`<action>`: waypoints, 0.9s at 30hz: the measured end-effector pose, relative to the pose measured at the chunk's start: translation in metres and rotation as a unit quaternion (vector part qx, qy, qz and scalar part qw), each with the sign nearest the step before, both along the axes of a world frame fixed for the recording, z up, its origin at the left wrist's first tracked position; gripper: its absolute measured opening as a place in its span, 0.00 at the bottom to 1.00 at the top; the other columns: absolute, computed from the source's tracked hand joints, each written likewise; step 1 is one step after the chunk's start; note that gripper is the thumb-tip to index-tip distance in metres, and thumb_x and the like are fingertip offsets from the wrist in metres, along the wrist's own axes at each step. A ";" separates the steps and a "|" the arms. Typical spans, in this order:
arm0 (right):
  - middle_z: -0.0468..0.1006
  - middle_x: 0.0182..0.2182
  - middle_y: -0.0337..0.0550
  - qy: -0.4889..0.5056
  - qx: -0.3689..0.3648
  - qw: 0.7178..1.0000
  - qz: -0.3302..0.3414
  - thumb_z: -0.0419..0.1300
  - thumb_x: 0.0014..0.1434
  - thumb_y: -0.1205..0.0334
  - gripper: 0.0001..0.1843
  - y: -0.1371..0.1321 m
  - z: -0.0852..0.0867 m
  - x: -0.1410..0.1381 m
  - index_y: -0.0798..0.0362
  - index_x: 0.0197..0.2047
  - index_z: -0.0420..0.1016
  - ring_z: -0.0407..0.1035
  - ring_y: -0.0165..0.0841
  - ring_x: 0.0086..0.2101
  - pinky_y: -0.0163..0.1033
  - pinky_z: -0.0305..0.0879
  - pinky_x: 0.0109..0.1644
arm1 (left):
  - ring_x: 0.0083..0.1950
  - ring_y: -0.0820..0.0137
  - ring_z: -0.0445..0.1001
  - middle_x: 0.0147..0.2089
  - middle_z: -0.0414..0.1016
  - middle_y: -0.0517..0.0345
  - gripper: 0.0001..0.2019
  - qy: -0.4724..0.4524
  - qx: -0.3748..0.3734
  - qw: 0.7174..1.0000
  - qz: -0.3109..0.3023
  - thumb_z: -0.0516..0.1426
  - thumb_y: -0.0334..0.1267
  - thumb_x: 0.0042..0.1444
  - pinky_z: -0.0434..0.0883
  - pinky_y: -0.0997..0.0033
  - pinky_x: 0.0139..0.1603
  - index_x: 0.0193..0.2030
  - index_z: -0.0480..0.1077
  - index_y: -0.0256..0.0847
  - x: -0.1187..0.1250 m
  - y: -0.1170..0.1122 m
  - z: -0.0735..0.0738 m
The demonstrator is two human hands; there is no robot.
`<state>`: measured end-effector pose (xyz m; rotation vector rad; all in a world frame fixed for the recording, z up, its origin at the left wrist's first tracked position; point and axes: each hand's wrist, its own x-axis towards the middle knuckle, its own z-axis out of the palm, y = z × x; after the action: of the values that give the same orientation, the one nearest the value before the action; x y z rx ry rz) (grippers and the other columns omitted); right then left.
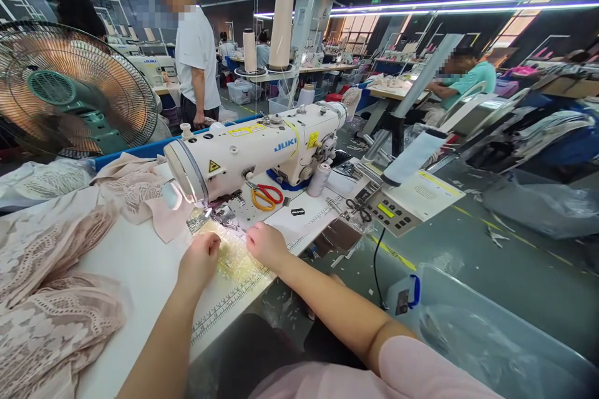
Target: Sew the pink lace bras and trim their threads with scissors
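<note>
A white sewing machine [234, 153] stands on the table, its needle area lit. Just in front of the presser foot, my left hand [200, 257] is closed, knuckles up. Opposite it, my right hand [266, 245] is closed in a pinch near the needle area. Whatever the fingers of either hand hold is too small or hidden to make out. Between the hands lies a yellowish patch [234, 259] strewn with bits of thread. Behind my right hand are scissors [266, 196] with red and orange handles, a black razor blade [298, 212] and a thread spool [319, 179].
Beige lace fabric [60, 324] covers the left of the white table. A large fan [70, 87] stands at the back left. A control panel [390, 212] juts out at right, above a clear plastic bin [496, 336]. Other people are farther back.
</note>
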<state>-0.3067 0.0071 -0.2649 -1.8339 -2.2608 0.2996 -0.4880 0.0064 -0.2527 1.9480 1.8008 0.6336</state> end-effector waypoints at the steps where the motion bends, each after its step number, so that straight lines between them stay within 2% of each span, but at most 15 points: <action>1: 0.74 0.36 0.45 0.002 -0.005 1.000 -0.001 0.48 0.63 0.64 0.14 0.001 0.002 0.000 0.53 0.35 0.75 0.67 0.33 0.34 0.36 0.51 0.30 | 0.34 0.66 0.70 0.33 0.71 0.57 0.08 0.011 -0.003 1.000 0.000 0.48 0.36 0.55 0.62 0.71 0.31 0.28 0.65 0.45 0.000 0.000 0.001; 6: 0.75 0.38 0.43 0.017 -0.024 1.000 0.001 0.48 0.62 0.65 0.14 0.008 0.010 -0.001 0.49 0.43 0.74 0.69 0.33 0.36 0.36 0.51 0.30 | 0.34 0.65 0.71 0.35 0.73 0.57 0.07 0.079 -0.027 0.996 0.015 0.47 0.36 0.57 0.59 0.72 0.28 0.31 0.65 0.46 -0.004 -0.001 0.013; 9: 0.76 0.37 0.42 0.022 -0.038 0.999 0.002 0.49 0.61 0.65 0.13 0.012 0.011 -0.001 0.48 0.42 0.74 0.69 0.33 0.35 0.36 0.51 0.30 | 0.30 0.65 0.68 0.32 0.71 0.56 0.06 0.130 -0.035 0.991 0.019 0.48 0.35 0.57 0.55 0.71 0.26 0.30 0.63 0.45 -0.005 0.000 0.023; 14: 0.76 0.40 0.44 0.033 -0.050 0.998 -0.014 0.47 0.64 0.62 0.13 0.018 0.010 -0.007 0.51 0.41 0.73 0.69 0.34 0.37 0.36 0.53 0.32 | 0.30 0.67 0.65 0.33 0.69 0.57 0.07 0.197 -0.051 0.979 -0.015 0.48 0.32 0.55 0.51 0.71 0.25 0.27 0.59 0.44 -0.001 0.008 0.032; 18: 0.77 0.39 0.46 0.041 -0.053 0.997 -0.031 0.48 0.64 0.62 0.12 0.024 0.009 -0.016 0.52 0.39 0.72 0.70 0.35 0.37 0.36 0.54 0.33 | 0.28 0.69 0.64 0.33 0.68 0.57 0.08 0.236 -0.065 0.969 -0.036 0.47 0.30 0.56 0.49 0.71 0.24 0.27 0.59 0.43 0.002 0.016 0.032; 21: 0.78 0.38 0.48 0.051 -0.055 0.996 -0.051 0.51 0.63 0.61 0.09 0.027 0.010 -0.019 0.54 0.42 0.70 0.71 0.36 0.37 0.36 0.55 0.33 | 0.28 0.69 0.64 0.33 0.68 0.57 0.09 0.256 -0.065 0.964 -0.043 0.45 0.31 0.57 0.49 0.70 0.24 0.28 0.60 0.43 0.002 0.019 0.028; 24: 0.78 0.38 0.49 0.065 -0.058 0.994 -0.066 0.57 0.60 0.59 0.13 0.029 0.012 -0.019 0.56 0.47 0.66 0.72 0.37 0.38 0.36 0.55 0.33 | 0.31 0.68 0.66 0.34 0.69 0.57 0.10 0.263 -0.059 0.962 -0.049 0.44 0.33 0.59 0.49 0.70 0.24 0.30 0.62 0.44 0.000 0.020 0.023; 27: 0.78 0.38 0.48 0.079 -0.058 0.993 -0.062 0.60 0.58 0.59 0.15 0.032 0.012 -0.020 0.56 0.46 0.65 0.72 0.37 0.38 0.35 0.56 0.34 | 0.33 0.68 0.68 0.36 0.70 0.57 0.10 0.265 -0.054 0.962 -0.048 0.43 0.34 0.60 0.50 0.70 0.24 0.31 0.63 0.44 -0.004 0.021 0.020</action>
<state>-0.3265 0.0386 -0.2532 -1.9237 -2.0535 0.5455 -0.4918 0.0273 -0.2330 2.2574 1.9620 -0.0330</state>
